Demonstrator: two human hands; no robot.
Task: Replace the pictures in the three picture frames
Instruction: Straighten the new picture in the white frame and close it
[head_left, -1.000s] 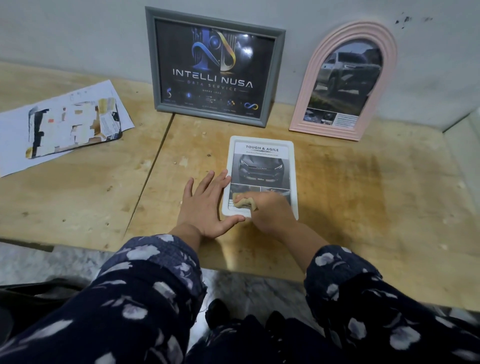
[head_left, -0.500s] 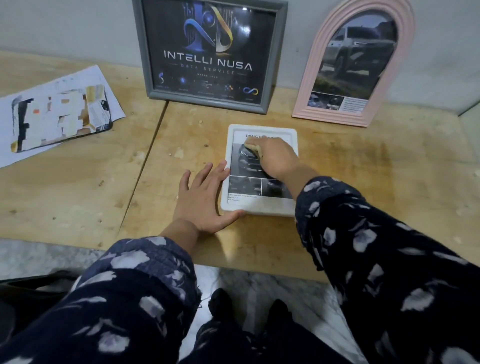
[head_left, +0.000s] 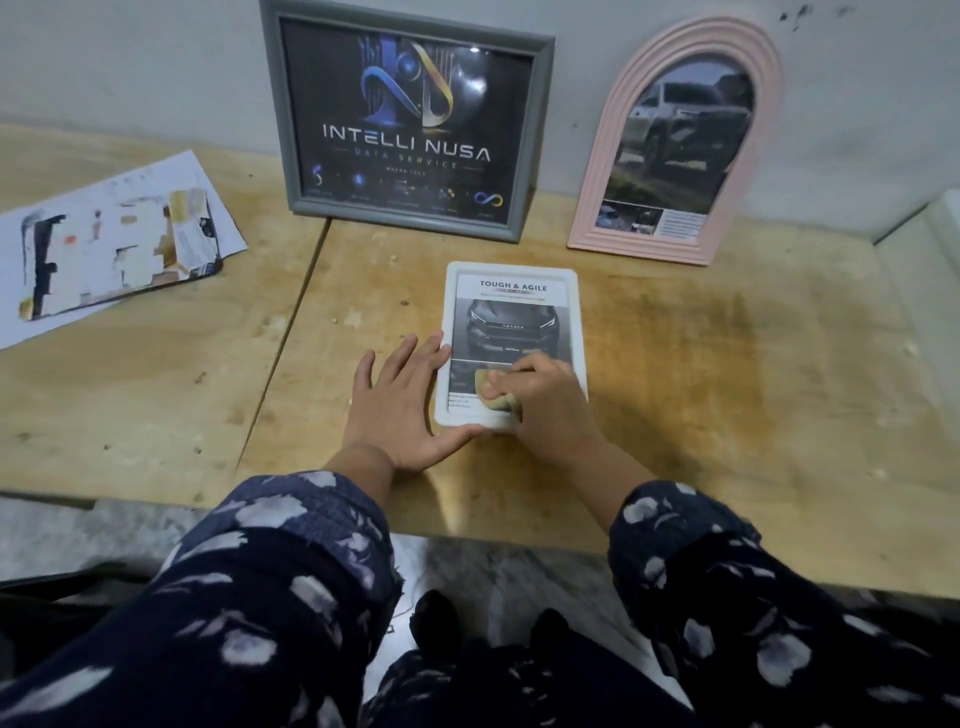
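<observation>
I am seeing the right hand (head_left: 545, 410) curling round a small tan cloth (head_left: 493, 392), pressing it on the lower glass of the white frame (head_left: 511, 343) (lying flat on the wooden table (head_left: 727, 389)). Just left of that grip, the left hand (head_left: 397, 405) is lying flat, fingers spread, touching the frame's edge.

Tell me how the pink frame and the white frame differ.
The pink frame is arched at the top; the white frame is a rounded rectangle. The pink frame stands leaning against the wall; the white frame lies flat on the table. Nothing touches the pink frame; the left hand steadies the white frame while the right hand rubs a cloth on it. Both show a car picture.
</observation>
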